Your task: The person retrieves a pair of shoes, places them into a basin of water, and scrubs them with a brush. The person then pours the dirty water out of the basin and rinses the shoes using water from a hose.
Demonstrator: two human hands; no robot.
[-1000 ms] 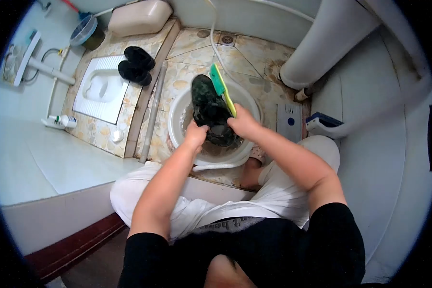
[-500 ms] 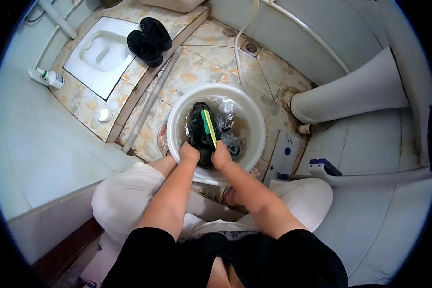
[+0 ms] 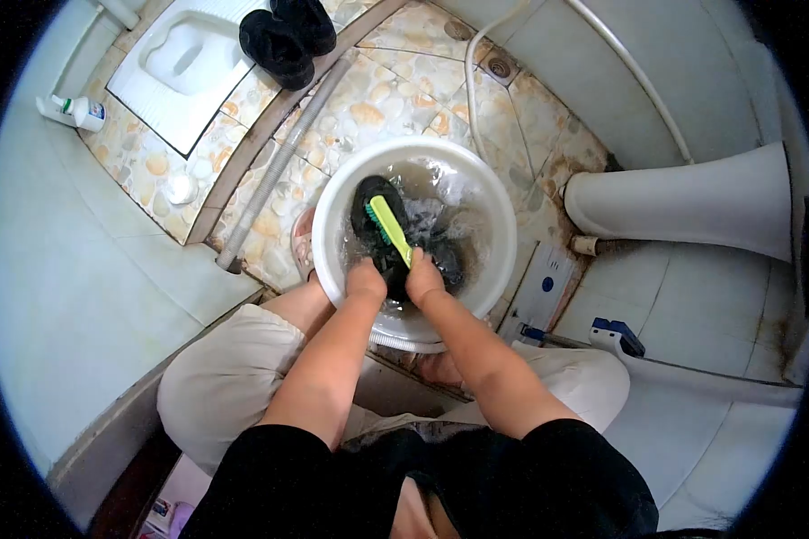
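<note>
A white basin of murky water stands on the floor between my feet. In it a black shoe lies lengthwise, its near end gripped by my left hand. My right hand is closed round the handle of a yellow-green scrubbing brush. The brush's green bristles face left, against the shoe. A second dark item, partly under water, sits to the right of my right hand; its kind is hard to make out. My fingertips are mostly hidden from above.
A pair of black shoes stands by the white squat toilet. A grey pipe runs along the step. A hose hangs behind the basin. To the right are a white pedestal and a blue-and-white mop head. A bottle stands left.
The brush has turned over from its edge, so its yellow-green back shows more. The camera view has shifted, moving the basin slightly right in the picture. Both hands keep their holds.
</note>
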